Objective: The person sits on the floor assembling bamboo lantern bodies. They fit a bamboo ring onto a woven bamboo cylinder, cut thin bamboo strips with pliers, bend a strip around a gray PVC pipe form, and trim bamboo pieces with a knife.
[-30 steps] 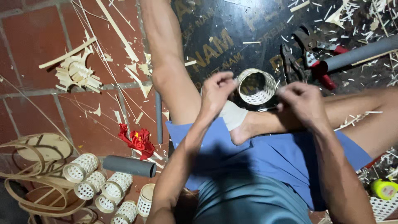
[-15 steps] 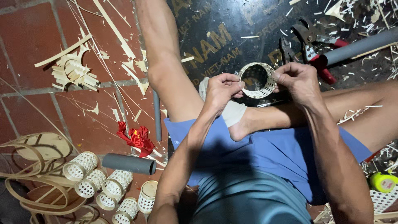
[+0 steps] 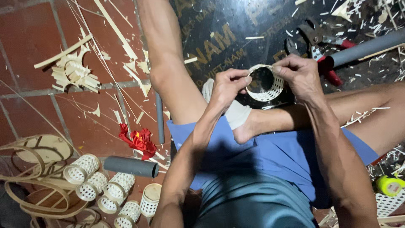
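Black printed board (image 3: 236, 29) — underfoot (gold lettering)

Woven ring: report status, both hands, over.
Left hand and right hand both gripping woven ring, held above the lap. Pliers and grey pipe lie beyond, clear of hands.

— Floor condition?
— Red brick tiles (image 3: 29, 63) with grey joints, littered with pale splinters; a black printed mat (image 3: 236, 25) covers the upper right part.
— Lighting?
— Dim, with shadowed corners.
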Available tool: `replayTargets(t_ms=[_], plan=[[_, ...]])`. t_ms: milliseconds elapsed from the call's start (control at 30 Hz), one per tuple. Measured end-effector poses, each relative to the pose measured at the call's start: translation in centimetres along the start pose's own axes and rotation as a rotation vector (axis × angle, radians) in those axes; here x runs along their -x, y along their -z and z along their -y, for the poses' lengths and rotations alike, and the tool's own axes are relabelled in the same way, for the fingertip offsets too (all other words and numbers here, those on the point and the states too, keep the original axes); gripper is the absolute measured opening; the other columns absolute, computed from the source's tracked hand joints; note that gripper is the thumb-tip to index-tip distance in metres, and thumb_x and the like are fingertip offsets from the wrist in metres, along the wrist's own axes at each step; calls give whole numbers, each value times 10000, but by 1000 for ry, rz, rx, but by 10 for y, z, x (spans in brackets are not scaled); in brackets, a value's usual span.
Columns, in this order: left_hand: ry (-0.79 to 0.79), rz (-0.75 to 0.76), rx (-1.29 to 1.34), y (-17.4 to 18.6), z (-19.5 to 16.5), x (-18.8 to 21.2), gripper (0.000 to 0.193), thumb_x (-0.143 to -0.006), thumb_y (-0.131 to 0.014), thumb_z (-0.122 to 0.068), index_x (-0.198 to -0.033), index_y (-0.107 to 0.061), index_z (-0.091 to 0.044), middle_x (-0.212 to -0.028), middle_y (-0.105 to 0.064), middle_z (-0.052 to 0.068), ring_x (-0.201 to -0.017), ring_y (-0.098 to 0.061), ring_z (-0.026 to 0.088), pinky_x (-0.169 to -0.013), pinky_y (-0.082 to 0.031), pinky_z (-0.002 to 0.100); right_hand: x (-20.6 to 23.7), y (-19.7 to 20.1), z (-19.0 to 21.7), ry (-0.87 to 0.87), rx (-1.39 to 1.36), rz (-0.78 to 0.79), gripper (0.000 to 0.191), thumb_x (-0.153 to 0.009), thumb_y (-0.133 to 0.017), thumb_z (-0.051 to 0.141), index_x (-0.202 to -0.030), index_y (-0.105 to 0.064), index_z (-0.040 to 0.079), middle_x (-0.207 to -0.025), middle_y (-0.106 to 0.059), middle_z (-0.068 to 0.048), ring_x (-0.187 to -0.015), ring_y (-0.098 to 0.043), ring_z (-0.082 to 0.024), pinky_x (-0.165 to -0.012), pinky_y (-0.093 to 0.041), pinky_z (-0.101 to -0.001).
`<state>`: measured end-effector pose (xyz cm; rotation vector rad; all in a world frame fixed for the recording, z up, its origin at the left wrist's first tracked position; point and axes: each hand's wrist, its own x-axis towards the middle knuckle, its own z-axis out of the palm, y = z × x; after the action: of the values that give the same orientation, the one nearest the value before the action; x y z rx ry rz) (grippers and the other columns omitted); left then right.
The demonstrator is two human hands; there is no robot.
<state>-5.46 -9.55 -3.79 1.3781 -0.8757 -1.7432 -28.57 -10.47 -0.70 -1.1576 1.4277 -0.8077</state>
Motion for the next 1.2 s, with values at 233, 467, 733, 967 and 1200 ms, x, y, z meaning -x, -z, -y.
replayTargets(t_ms=[233, 467, 733, 967, 1200], plan=[[-300, -132, -447, 0, -29, 45, 452, -804, -826, -60, -1233, -708, 18, -1058, -650, 92, -798, -673, 170, -715, -562, 307, 38, 9, 3, -47, 72, -121, 264, -1009, -723, 136, -1250, -720, 26, -941, -641, -38, -798, -573, -107, -682, -462, -241], [-1041, 158, -1188, -7, -43, 64, 234, -868, -639, -134, -1085, -666, -48, -1116, -628, 93, -1180, -592, 287, -980, -429, 477, 92, -2, 6, 624, 741, -61, 330, -824, -803, 89, -1141, -724, 37, -984, -626, -144, -824, -629, -286, -680, -519, -385], [-1134, 247, -1188, -4, -26, 43, 141, -883, -625, -138, -997, -654, -60, -923, -565, 80, -1017, -580, 278, -1032, -454, 485, 64, 8, -9, 1039, 861, -5, 385, -799, -721, -3, -1183, -736, 32, -983, -676, -133, -826, -680, -279, -617, -532, -369], [-1206, 260, -1157, 2, -25, 37, 233, -885, -616, -133, -1095, -689, -62, -942, -565, 70, -1037, -576, 269, -1072, -433, 483, 73, 14, -16, 941, 833, 24, 451, -791, -722, -28, -1240, -698, 7, -1092, -696, -178, -932, -712, -318, -751, -586, -385], [-1194, 281, -1122, 1, -24, 38, 227, -881, -626, -144, -1084, -684, -61, -959, -575, 68, -1057, -583, 270, -1081, -439, 492, 77, -13, -32, 39, -121, -211, 285, -1020, -689, 53, -1285, -631, -39, -1009, -703, -74, -832, -680, -117, -738, -580, -270]])
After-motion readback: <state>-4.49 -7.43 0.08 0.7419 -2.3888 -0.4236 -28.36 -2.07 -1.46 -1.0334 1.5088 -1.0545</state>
